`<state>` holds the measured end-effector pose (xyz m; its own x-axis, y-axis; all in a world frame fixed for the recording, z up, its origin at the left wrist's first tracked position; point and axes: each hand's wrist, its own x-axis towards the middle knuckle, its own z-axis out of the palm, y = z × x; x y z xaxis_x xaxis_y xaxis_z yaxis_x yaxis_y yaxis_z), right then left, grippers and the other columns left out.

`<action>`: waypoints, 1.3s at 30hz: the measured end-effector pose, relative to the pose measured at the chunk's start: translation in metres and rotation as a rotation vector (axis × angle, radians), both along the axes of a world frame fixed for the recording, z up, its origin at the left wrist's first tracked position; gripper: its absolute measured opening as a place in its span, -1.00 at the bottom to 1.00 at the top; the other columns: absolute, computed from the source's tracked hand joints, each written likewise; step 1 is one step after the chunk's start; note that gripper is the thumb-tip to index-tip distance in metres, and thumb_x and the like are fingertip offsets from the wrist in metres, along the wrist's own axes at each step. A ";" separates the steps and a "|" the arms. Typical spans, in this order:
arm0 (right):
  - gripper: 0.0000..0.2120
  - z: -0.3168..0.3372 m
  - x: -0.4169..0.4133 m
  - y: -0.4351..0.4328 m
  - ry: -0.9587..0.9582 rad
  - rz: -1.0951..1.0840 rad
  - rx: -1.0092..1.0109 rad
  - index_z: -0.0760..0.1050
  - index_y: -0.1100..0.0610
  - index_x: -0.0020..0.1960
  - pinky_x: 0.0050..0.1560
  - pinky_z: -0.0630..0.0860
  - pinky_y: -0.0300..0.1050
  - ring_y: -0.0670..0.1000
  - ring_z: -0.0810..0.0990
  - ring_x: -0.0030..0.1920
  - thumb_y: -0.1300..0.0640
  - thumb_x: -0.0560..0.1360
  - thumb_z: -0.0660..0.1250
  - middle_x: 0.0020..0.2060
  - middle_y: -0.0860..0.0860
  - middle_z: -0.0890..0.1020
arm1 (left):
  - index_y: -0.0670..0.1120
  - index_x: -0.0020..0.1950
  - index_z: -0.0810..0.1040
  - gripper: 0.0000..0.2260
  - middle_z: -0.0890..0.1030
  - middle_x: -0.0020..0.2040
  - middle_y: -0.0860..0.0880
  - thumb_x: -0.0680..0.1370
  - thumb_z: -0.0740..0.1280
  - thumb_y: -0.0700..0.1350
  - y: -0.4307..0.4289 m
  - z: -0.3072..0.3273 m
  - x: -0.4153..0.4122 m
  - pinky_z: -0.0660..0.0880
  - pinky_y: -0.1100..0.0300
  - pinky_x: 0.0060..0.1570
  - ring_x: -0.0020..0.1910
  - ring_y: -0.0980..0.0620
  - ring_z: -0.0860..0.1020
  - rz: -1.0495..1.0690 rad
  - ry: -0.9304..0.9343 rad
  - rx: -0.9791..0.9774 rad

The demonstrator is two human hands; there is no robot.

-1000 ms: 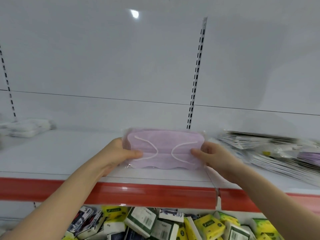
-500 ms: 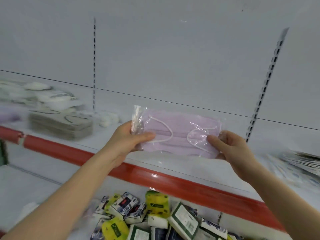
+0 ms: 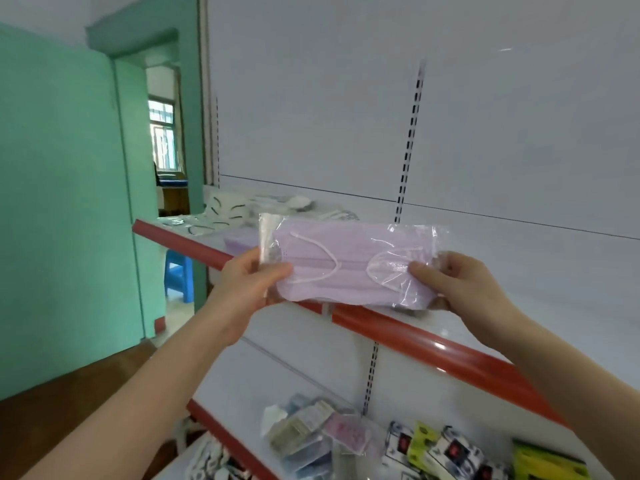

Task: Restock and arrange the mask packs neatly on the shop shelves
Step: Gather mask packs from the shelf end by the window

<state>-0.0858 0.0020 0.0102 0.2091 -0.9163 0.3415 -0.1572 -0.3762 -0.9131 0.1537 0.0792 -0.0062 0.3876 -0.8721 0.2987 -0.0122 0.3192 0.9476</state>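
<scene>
- Two hands share one purple mask pack (image 3: 349, 265) in the head view: our left hand (image 3: 249, 282) pinches its left end and our right hand (image 3: 460, 285) pinches its right end.
- We hold the pack in the air, in front of the red-edged shelf (image 3: 433, 344) and not resting on it.
- We judge the loose, glossy wrapper to be the main risk. A thumb could slide on the film, and the pack would then drop towards the goods on the lower shelf (image 3: 346, 438).
- We also see a purple stack (image 3: 239, 242) lying on the shelf just behind our left hand. A careless set-down could knock it askew or leave the new pack crooked.
- Both our forearms reach forward and up, converging on the pack. Our thumbs press on its front face, while the other fingers are mostly hidden behind it.
</scene>
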 end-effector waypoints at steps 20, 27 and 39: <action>-0.87 0.061 0.212 -0.145 0.177 0.072 0.072 0.46 0.24 -0.23 -0.41 0.60 -0.17 -0.05 0.50 -0.56 0.30 0.49 0.33 -0.44 0.07 0.49 | -0.26 0.28 0.40 -0.54 0.55 0.08 -0.20 0.43 0.44 -0.23 -0.172 0.039 0.226 0.58 -0.03 0.00 -0.15 -0.10 0.58 0.231 -0.161 0.108; -0.50 0.028 0.230 -0.157 0.367 -0.098 0.216 0.25 0.35 0.33 -0.45 0.58 -0.13 -0.02 0.45 -0.58 0.36 0.45 0.34 -0.55 0.06 0.48 | -0.20 -0.16 0.45 -0.85 0.42 -0.22 -0.07 0.44 0.42 -0.25 -0.226 0.009 0.248 0.50 0.37 -0.53 -0.36 0.03 0.48 0.019 -0.527 0.311; -0.62 0.000 0.256 -0.145 1.160 -0.421 -0.344 0.39 0.01 0.35 0.29 0.22 -0.16 0.07 0.30 0.37 0.16 0.54 0.25 0.39 0.04 0.34 | -0.06 0.26 0.48 -0.60 0.48 0.17 -0.13 0.43 0.40 -0.14 -0.258 -0.001 0.263 0.33 0.19 0.07 0.16 -0.11 0.46 -0.016 -1.141 -0.067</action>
